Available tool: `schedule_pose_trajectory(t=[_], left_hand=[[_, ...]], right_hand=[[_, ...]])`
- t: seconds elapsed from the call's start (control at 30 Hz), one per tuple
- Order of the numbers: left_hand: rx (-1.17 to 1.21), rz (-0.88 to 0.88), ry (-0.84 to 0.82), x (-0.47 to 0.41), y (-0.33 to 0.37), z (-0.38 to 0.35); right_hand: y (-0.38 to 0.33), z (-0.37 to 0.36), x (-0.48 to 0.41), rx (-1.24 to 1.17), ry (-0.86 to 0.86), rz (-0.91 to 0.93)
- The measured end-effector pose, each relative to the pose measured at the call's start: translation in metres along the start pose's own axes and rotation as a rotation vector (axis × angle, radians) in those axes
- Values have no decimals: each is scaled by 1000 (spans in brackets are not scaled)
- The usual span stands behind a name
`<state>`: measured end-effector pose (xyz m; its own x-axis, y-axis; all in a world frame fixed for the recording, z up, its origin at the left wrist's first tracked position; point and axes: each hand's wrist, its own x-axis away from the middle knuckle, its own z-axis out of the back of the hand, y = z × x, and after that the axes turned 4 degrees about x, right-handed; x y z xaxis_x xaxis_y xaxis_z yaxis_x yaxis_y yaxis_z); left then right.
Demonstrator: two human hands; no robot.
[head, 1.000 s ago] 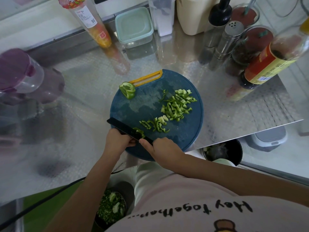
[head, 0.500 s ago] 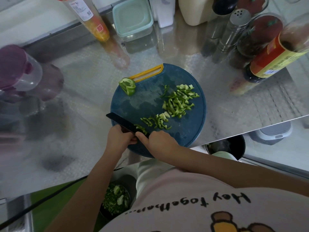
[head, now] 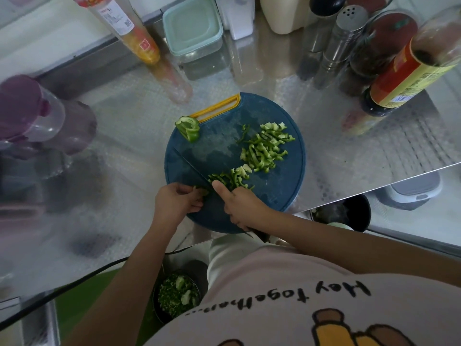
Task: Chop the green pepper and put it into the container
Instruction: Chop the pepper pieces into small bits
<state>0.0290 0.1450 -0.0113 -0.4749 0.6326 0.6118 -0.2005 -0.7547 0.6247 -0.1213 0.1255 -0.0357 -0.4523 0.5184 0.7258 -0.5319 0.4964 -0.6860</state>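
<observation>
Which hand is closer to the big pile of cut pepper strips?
The right. The right hand, gripping the knife, sits just on the near side of the pile of strips. The left hand is further off, holding a pepper piece at the board's near-left edge.

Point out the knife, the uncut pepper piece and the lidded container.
knife [head: 190,165], head view, on the blade.
uncut pepper piece [head: 188,128], head view, its middle.
lidded container [head: 192,28], head view, on the lid.

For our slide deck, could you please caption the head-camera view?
Right hand cuts green pepper with a knife on a blue board; left hand holds the piece.
</observation>
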Motion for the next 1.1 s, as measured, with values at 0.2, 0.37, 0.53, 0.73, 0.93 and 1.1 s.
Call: schedule_pose_trajectory(t=[0.2,0.37,0.53,0.73,0.93,1.1], left_hand=[[2,25,23,-3,1,0],[47,95,25,0,6,-1],[5,169,19,-5,9,0],[-48,177,27,-6,13,-3],[-32,195,32,-6,14,-2],[46,203,13,-1,16,-3]], right_hand=[[2,4,20,135,-11,64],[-7,-1,27,95,-54,120],[3,-5,13,110,-28,256],[5,-10,12,366,49,247],[1,-11,13,558,-7,285],[4,-19,12,249,129,113]])
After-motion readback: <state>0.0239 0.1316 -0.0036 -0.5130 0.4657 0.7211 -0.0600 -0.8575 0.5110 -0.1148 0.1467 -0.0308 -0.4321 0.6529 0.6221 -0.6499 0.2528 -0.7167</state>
